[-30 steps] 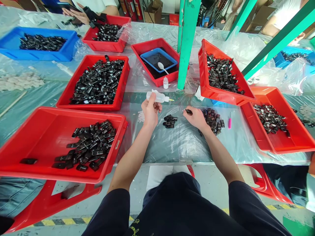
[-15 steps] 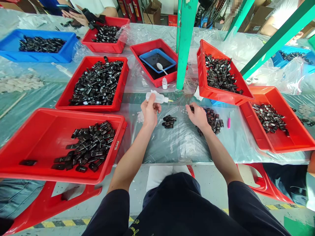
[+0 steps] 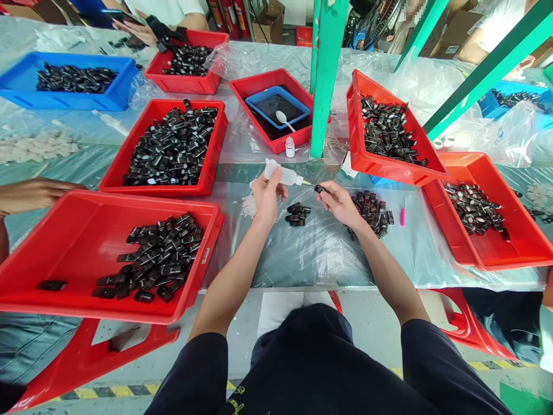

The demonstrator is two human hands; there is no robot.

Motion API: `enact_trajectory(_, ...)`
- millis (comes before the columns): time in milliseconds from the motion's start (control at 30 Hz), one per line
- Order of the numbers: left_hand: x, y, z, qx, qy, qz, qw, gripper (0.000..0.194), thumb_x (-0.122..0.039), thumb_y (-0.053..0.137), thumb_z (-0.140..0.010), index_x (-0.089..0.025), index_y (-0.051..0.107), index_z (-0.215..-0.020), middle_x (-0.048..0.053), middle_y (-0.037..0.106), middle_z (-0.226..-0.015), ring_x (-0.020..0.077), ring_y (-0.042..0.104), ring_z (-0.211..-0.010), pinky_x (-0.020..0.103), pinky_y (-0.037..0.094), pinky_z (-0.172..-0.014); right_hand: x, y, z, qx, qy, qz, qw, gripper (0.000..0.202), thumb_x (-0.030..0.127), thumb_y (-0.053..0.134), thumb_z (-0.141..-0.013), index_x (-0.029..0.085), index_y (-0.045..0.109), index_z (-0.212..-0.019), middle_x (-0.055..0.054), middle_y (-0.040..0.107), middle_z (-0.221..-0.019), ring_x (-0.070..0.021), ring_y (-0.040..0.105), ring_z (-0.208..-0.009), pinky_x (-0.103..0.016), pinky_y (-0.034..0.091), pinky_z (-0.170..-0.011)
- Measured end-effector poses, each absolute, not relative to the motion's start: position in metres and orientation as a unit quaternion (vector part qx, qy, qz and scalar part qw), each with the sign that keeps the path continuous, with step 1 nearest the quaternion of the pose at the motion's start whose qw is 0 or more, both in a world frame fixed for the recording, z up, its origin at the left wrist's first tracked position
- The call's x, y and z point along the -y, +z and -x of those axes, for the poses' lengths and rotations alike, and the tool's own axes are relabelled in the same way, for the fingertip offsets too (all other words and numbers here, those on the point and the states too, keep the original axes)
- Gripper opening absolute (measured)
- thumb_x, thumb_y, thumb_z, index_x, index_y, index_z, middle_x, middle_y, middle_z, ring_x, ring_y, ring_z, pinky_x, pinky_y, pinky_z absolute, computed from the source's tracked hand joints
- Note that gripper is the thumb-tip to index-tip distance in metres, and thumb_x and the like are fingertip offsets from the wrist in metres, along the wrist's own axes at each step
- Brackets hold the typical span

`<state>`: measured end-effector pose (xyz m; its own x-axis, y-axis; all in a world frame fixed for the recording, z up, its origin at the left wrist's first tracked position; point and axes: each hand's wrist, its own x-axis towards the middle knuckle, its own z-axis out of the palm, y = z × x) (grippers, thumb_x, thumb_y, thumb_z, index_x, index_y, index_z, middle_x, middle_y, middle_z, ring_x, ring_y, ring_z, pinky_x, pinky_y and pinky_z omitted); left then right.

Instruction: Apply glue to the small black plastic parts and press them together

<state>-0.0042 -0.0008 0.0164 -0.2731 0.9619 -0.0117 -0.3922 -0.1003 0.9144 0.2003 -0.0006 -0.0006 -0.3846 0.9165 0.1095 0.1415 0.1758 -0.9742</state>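
My left hand (image 3: 266,197) is closed around a clear squeeze bottle (image 3: 283,174), tilted so its thin yellowish tip points right. Between the fingers of my right hand (image 3: 339,202) is a small black part (image 3: 319,188), whose near end is at or very close to the tip; actual contact is too small to tell. Below and between the hands lies a small group of black parts (image 3: 298,214) on the plastic sheet. A larger pile of dark parts (image 3: 374,212) is partly behind my right wrist. Tiny white pieces (image 3: 249,206) lie left of my left hand.
Red bins of black parts (image 3: 173,147) (image 3: 391,132) flank the hands. A green post (image 3: 325,80) rises beyond them, beside a small white bottle (image 3: 290,147). A pink-handled tool (image 3: 403,217) lies at right. Another person's hand (image 3: 38,195) is behind the left front bin (image 3: 86,230).
My right hand has moved left and turned, bringing the black part to the bottle tip. My left hand and bottle have shifted slightly right. Another person's hand has appeared at far left.
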Motion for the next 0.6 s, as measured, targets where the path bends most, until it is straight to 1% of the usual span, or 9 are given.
enact_trajectory(200,0.0004,0.0129,0.004,-0.449,0.659,-0.335,0.502,0.042,-0.056,0.083,-0.077,-0.019,0.064,-0.074,-0.004,0.054,-0.053,0.0081,0.05,-0.042,0.022,0.033,-0.042,0.0024,0.0025,-0.2008,0.654,0.521,0.39,0.385,0.059,0.08,0.058,-0.087,0.025,0.054,-0.108,-0.002,0.06,-0.092,-0.0115,0.044,-0.061,-0.029,0.038,-0.055)
enact_trajectory(367,-0.0008,0.0117,0.0043,-0.455,0.661,-0.333,0.495,0.04,-0.056,0.082,-0.077,-0.019,0.065,-0.075,-0.005,0.054,-0.053,0.0084,0.05,-0.042,0.022,0.032,-0.042,0.0022,0.0015,-0.2007,0.659,0.518,0.389,0.382,0.058,0.08,0.057,-0.088,0.026,0.055,-0.109,-0.003,0.06,-0.091,-0.012,0.045,-0.061,-0.029,0.038,-0.055)
enact_trajectory(600,-0.0014,0.0089,0.0051,-0.439,0.667,-0.348,0.491,0.04,-0.056,0.082,-0.076,-0.02,0.066,-0.074,-0.004,0.054,-0.054,0.0086,0.05,-0.043,0.023,0.032,-0.042,0.0027,0.003,-0.2013,0.647,0.529,0.38,0.396,0.055,0.077,0.061,-0.088,0.025,0.056,-0.107,-0.002,0.06,-0.09,-0.0114,0.044,-0.06,-0.029,0.038,-0.055)
